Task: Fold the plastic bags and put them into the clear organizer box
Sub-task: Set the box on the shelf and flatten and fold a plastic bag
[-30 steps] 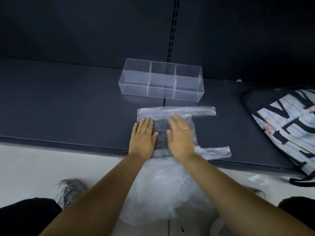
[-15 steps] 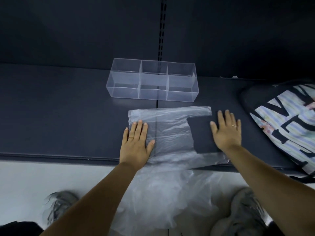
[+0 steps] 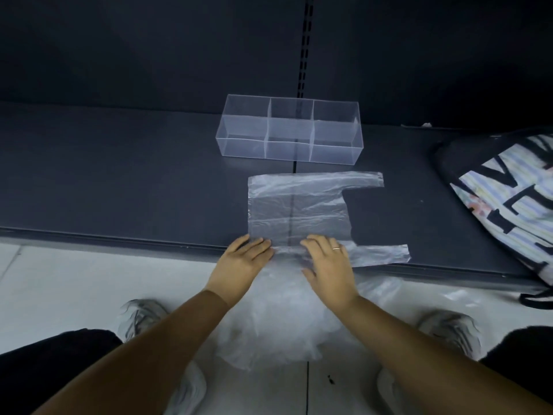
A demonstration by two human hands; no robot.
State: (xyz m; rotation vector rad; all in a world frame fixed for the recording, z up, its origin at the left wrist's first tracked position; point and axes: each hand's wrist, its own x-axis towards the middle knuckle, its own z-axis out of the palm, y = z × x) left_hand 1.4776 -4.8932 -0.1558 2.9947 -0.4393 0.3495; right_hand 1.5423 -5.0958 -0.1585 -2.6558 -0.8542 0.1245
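Bag: translucent plastic bag, flat on the dark grey shelf, near edge along the shelf's front edge.
Long axis: parallel to that front edge, with both handles pointing right.
Left hand: fingers nearly straight, resting on the bag's near-left corner.
Right hand: fingers spread flat on the near edge and equally close to it.
Governing relation: the sheet lies beyond both sets of fingertips, so a fold would likely run away from the person.
Box: clear plastic compartmented organizer box, behind the bag and not touching it.
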